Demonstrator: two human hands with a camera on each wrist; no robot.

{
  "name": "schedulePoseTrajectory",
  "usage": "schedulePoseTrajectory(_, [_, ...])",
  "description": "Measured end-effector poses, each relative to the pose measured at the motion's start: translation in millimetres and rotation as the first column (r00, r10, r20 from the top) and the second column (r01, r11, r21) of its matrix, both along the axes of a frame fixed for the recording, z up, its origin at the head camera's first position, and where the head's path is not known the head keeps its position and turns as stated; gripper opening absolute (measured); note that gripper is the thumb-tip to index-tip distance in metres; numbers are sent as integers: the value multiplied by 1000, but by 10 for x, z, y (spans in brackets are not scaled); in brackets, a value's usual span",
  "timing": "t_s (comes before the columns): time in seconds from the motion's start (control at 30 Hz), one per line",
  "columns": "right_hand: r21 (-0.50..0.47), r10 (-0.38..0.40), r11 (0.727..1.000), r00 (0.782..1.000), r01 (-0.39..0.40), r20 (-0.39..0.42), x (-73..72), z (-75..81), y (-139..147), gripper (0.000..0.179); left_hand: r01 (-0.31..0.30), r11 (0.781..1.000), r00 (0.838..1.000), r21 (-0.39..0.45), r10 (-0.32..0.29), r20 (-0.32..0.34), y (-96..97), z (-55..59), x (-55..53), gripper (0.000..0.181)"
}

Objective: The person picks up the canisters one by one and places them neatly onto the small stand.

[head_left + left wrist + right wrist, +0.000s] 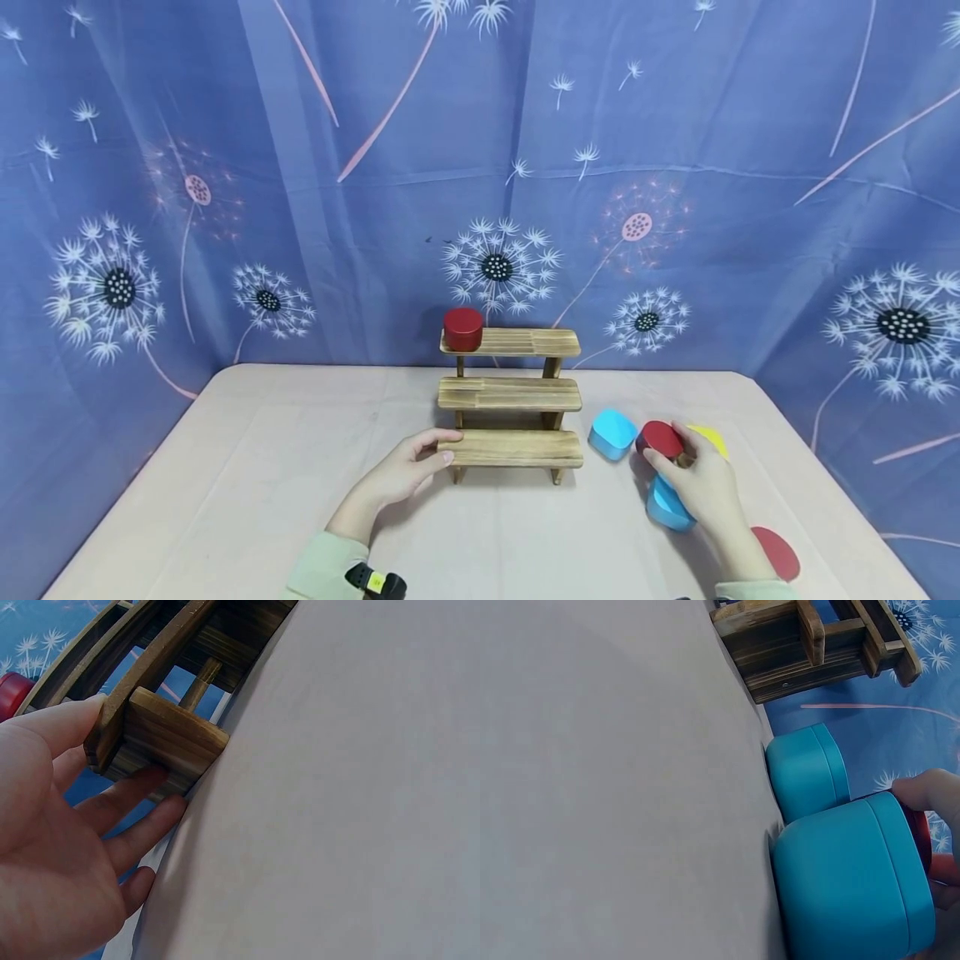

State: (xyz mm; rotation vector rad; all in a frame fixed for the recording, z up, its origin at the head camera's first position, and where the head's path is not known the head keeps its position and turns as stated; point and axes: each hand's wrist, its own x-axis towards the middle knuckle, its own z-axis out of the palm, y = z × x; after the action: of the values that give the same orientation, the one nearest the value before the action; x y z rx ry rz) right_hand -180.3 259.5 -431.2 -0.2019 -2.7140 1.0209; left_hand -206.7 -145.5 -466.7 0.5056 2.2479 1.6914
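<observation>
A three-tier wooden display stand (pixel 510 448) stands at the middle of the table, a red round tin (pixel 462 332) on the left end of its top tier. My left hand (pixel 397 473) grips the left end of the lowest tier; in the left wrist view the other fingers spread beside the stand's leg. Right of the stand, my right hand (pixel 702 483) holds another red round tin (pixel 658 438) between thumb and fingers. Just in front of that tin is a rounded-square blue tin (pixel 667 507), which hides much of the held tin in the right wrist view.
A second blue tin (pixel 612 434) sits between the stand and the right hand. Partly hidden behind that hand is a yellow item (pixel 711 438). A red round item (pixel 777 552) lies by the right forearm. Blue dandelion-patterned cloth (pixel 375 250) hangs behind the table.
</observation>
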Motion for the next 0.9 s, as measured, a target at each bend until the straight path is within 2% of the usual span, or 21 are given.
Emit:
schedulePoseTrajectory(0.27, [3,2,1000,997,-2,-75,-1,-23,0,71,0,1000,1000,-11,0,7,-2,0,-5,39])
schedulePoseTrajectory(0.57, [4,-10,1000,993,10,-119,2,-15,-24,69,5,1000,1000,-8,-5,23,-1,25,3,40])
schedulePoseTrajectory(0.9, [-21,4,1000,985,-8,-173,-2,-28,-32,66,-2,1000,1000,-26,2,-4,4,29,11,40])
